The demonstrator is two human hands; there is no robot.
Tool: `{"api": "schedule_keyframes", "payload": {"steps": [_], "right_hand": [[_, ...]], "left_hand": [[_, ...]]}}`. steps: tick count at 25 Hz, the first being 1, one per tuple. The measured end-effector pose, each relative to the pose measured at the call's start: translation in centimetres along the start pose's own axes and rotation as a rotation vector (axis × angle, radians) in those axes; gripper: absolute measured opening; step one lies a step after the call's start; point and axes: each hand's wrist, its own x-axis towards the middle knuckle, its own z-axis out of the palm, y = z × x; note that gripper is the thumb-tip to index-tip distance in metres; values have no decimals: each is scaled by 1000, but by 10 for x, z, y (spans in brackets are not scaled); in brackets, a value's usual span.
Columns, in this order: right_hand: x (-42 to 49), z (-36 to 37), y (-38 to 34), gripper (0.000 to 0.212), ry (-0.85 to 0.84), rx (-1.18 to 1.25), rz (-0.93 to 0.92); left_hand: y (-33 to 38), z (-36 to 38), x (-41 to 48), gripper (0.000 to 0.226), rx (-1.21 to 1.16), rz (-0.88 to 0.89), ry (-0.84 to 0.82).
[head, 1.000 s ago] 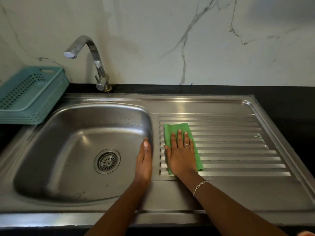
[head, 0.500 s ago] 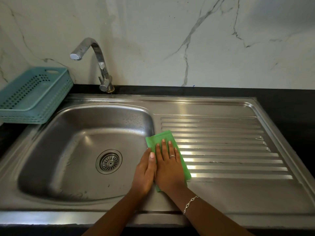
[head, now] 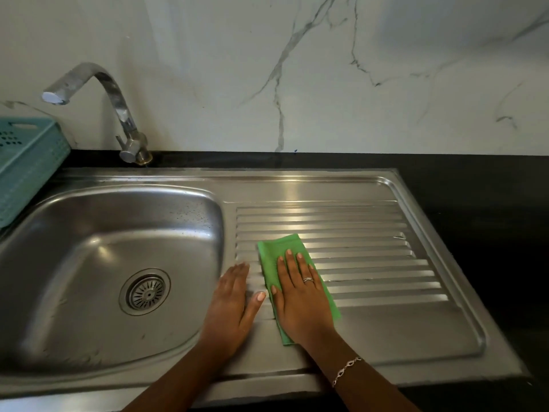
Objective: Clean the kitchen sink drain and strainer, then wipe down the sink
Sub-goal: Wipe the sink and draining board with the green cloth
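Strainer [head: 145,292] looks clean, so I judge I'm wiping: right hand [head: 300,295] flat on cloth [head: 279,248] at drainboard's [head: 371,263] eight o'clock, left hand [head: 234,304] flat alongside.

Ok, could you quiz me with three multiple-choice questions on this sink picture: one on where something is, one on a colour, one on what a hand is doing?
1. Where does the folded green cloth lie?
A. in the steel basin
B. on the ribbed steel draining board
C. over the tap

2. What colour is the slotted plastic basket at the far left?
A. teal
B. red
C. white

3. How is the person's right hand placed?
A. gripping the tap
B. lifting the strainer
C. flat on the cloth, fingers straight

Answers:
1 B: the cloth lies across the ribs.
2 A: the basket is plainly teal.
3 C: the palm rests on the cloth with the fingers stretched out.
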Motion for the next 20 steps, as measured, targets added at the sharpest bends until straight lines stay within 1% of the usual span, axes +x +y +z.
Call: {"api": "schedule_keyframes", "payload": {"steps": [2, 4, 6, 10, 15, 16, 20], "right_hand": [[-3, -1, 25, 54, -10, -4, 4], [-6, -3, 57, 54, -7, -2, 22], [-10, -10, 89, 63, -49, 7, 62], [-20, -23, 153, 79, -76, 52, 95], [-29, -31, 224, 86, -79, 60, 166], [-29, -31, 232, 89, -95, 64, 166], [-34, -32, 241, 97, -134, 75, 144]], "left_hand": [[3, 10, 1, 105, 65, -18, -15], [3, 16, 1, 102, 124, 3, -5], [1, 17, 2, 99, 152, 14, 4], [-4, 19, 0, 102, 194, 18, -8], [-3, 19, 2, 106, 194, 7, -12], [-1, 18, 2, 105, 197, 6, -11], [3, 18, 0, 87, 202, -5, -17]]}}
